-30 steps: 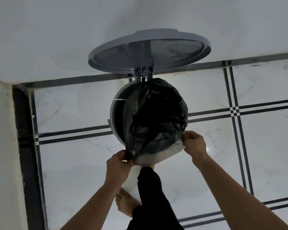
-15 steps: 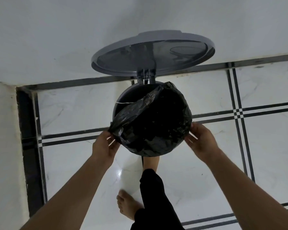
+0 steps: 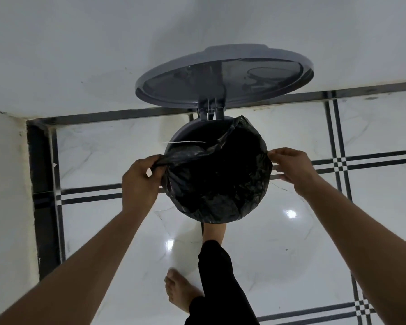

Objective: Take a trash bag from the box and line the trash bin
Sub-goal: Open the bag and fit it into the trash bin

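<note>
In corner by white wall (image 3: pixel 103 43): round grey plastic trash bin (image 3: pixel 185 134), hinged grey lid (image 3: pixel 223 76) up against wall. Bare foot (image 3: pixel 215 227) at bin base; glossy white marble-look floor (image 3: pixel 279 254), black grid lines. Black plastic trash bag (image 3: pixel 218 177) mouth-up over rim, far-left rim bare. Left hand (image 3: pixel 141 181) pinching bag edge; right hand (image 3: pixel 291 165) gripping opposite edge.

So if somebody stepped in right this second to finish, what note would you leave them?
Left hand: pinching the black trash bag edge at the bin's left side.
Right hand: at the bag's right edge; grip unclear.
Trash bin: on the floor, lid up.
Done: bag folded over the near and right rim.
Left: back-left rim is bare; stretch the bag over it.
</note>
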